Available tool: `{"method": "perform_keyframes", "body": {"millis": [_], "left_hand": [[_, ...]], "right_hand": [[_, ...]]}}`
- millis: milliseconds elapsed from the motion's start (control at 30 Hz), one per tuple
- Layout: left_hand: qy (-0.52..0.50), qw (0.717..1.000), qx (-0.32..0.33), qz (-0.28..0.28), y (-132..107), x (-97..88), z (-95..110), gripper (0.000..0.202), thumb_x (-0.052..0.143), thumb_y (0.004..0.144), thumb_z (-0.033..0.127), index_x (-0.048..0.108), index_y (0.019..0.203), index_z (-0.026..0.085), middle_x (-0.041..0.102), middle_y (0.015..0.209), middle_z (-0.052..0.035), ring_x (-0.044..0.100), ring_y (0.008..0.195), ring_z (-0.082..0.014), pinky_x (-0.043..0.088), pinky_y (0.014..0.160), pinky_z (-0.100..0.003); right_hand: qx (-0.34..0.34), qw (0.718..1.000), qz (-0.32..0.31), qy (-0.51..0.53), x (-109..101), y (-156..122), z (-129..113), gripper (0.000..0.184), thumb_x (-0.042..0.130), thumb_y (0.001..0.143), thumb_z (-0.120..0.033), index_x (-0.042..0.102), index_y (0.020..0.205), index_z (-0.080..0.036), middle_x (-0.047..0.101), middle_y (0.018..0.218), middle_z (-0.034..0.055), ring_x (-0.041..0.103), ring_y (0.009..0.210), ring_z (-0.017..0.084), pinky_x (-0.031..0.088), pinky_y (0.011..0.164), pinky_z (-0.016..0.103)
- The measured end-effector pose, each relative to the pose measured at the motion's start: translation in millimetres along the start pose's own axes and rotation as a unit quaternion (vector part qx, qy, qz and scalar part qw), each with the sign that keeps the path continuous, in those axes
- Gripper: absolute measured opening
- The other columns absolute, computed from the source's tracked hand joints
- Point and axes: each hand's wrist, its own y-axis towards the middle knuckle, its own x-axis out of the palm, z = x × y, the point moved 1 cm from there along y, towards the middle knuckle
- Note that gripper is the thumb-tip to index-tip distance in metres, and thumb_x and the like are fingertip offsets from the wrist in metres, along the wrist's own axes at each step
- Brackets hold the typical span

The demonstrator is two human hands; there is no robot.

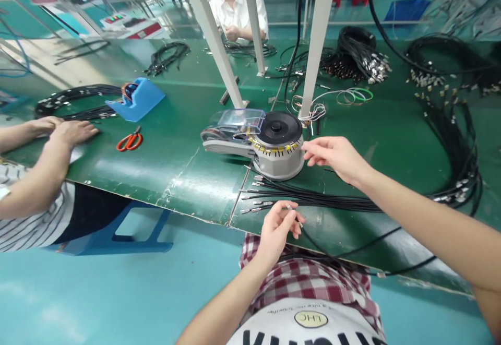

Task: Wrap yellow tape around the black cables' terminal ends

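Observation:
My left hand (277, 226) is closed in a pinch around the end of a black cable (313, 241), just over the table's front edge. Small metal connector ends show at its fingertips. At the right rim of a round tape dispenser (278, 165), my right hand (340, 158) has thumb and forefinger pressed together; what lies between them is hidden. Short yellow tape pieces (274, 151) with dark slots between them ring the dispenser under its black disc (279, 126). Between my hands, a bundle of black cables (321, 199) lies on the green table with metal-tipped ends pointing left.
Orange-handled scissors (130, 140) and a blue tape holder (141, 99) lie left, near a co-worker's hands (72, 130). Pale posts (319, 37) rise behind the dispenser. Cable bundles (358, 55) fill the back right. Another person (238, 16) sits across the table.

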Motion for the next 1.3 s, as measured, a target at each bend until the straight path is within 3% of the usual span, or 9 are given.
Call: {"method": "perform_keyframes", "body": {"millis": [200, 300, 533, 700, 867, 1067, 1300], "left_hand": [[0.003, 1.000, -0.007, -0.004, -1, -1.2, 0, 0.033, 0.065, 0.094, 0.045, 0.056, 0.099, 0.014, 0.070, 0.084, -0.0090, 0.060, 0.055, -0.0126, 0.050, 0.052, -0.025], [0.005, 1.000, -0.006, -0.003, -1, -1.4, 1, 0.033, 0.065, 0.093, 0.045, 0.057, 0.099, 0.013, 0.070, 0.083, -0.0082, 0.060, 0.055, -0.0124, 0.050, 0.051, -0.025], [0.004, 1.000, 0.001, -0.004, -1, -1.8, 0, 0.032, 0.065, 0.094, 0.043, 0.057, 0.099, 0.013, 0.070, 0.083, -0.0087, 0.060, 0.055, -0.0124, 0.050, 0.052, -0.025], [0.006, 1.000, 0.000, -0.002, -1, -1.3, 0, 0.033, 0.066, 0.093, 0.043, 0.057, 0.099, 0.012, 0.070, 0.083, -0.0093, 0.060, 0.055, -0.0125, 0.050, 0.052, -0.025], [0.014, 1.000, 0.004, 0.002, 0, -0.3, -1, 0.033, 0.066, 0.093, 0.044, 0.057, 0.099, 0.013, 0.070, 0.083, -0.0091, 0.060, 0.055, -0.0122, 0.049, 0.051, -0.024], [0.021, 1.000, 0.003, 0.006, 0, 0.9, -2, 0.032, 0.066, 0.093, 0.043, 0.058, 0.098, 0.012, 0.070, 0.082, -0.0088, 0.059, 0.055, -0.0119, 0.049, 0.051, -0.023], [0.019, 1.000, 0.005, 0.003, -1, 1.2, -2, 0.030, 0.065, 0.094, 0.041, 0.057, 0.100, 0.013, 0.070, 0.083, -0.0088, 0.059, 0.055, -0.0121, 0.049, 0.051, -0.024]], "right_hand": [[0.090, 0.993, -0.024, 0.077, 19, 15, -9, 0.055, 0.077, 0.075, -0.068, 0.075, 0.085, -0.015, 0.074, 0.082, 0.0102, 0.066, 0.066, 0.014, 0.048, 0.056, 0.022], [0.104, 0.991, -0.021, 0.086, 23, 15, -9, 0.046, 0.079, 0.079, -0.059, 0.076, 0.085, -0.014, 0.074, 0.081, 0.0097, 0.066, 0.064, 0.012, 0.047, 0.055, 0.020], [0.123, 0.978, 0.023, 0.169, 29, 7, -1, 0.007, 0.076, 0.084, -0.022, 0.074, 0.082, -0.016, 0.074, 0.081, 0.0045, 0.066, 0.063, 0.008, 0.046, 0.054, 0.016], [0.135, 0.969, 0.055, 0.199, 36, -1, -5, 0.004, 0.074, 0.083, -0.018, 0.073, 0.080, -0.016, 0.074, 0.080, 0.0044, 0.062, 0.059, 0.006, 0.044, 0.051, 0.015], [0.137, 0.952, 0.047, 0.271, 38, -5, -5, 0.008, 0.077, 0.077, -0.011, 0.072, 0.082, -0.015, 0.073, 0.079, 0.0053, 0.060, 0.057, 0.008, 0.046, 0.050, 0.016], [0.125, 0.943, 0.030, 0.306, 39, 0, 1, 0.005, 0.070, 0.082, -0.014, 0.072, 0.078, -0.013, 0.071, 0.075, 0.0046, 0.062, 0.062, 0.008, 0.051, 0.058, 0.017], [0.100, 0.952, 0.034, 0.288, 43, 2, 8, 0.012, 0.079, 0.080, -0.024, 0.072, 0.080, -0.014, 0.069, 0.076, 0.0023, 0.060, 0.062, 0.007, 0.049, 0.059, 0.017]]}}
